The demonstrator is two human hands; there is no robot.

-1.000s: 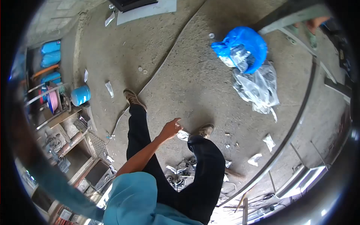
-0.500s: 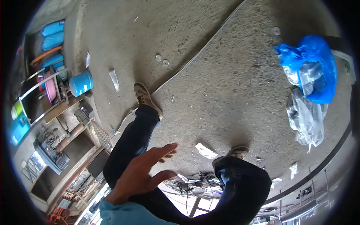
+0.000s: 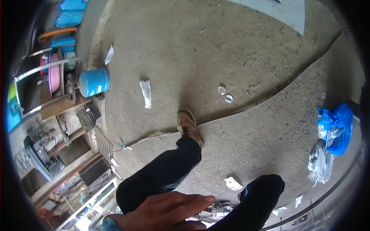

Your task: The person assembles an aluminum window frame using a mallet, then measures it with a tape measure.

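Observation:
My left hand (image 3: 163, 211) is low in the picture, over my lap and beside my left leg (image 3: 158, 177). Its fingers stretch out to the right, with a gap between the upper and lower ones, so it is open. Nothing shows in it, though its underside is hidden. A blue sleeve edge (image 3: 111, 224) shows at the wrist. Beyond the fingertips lies a tangle of dark cables (image 3: 219, 208), partly covered by the hand and my right leg (image 3: 262, 198). My right hand is out of view.
My shoe (image 3: 189, 127) stands at a long cable (image 3: 246, 109) crossing the floor. Left are a blue gas cylinder (image 3: 94, 82) and cluttered shelves (image 3: 61, 109). Blue (image 3: 341, 131) and clear plastic bags (image 3: 322, 163) lie right. White scraps (image 3: 145, 94) and two small discs (image 3: 228, 98) dot the floor.
The view has shifted: floor items appear lower, and a pale sheet has entered at the top. My left hand sits lower, its fingers pointing more to the right.

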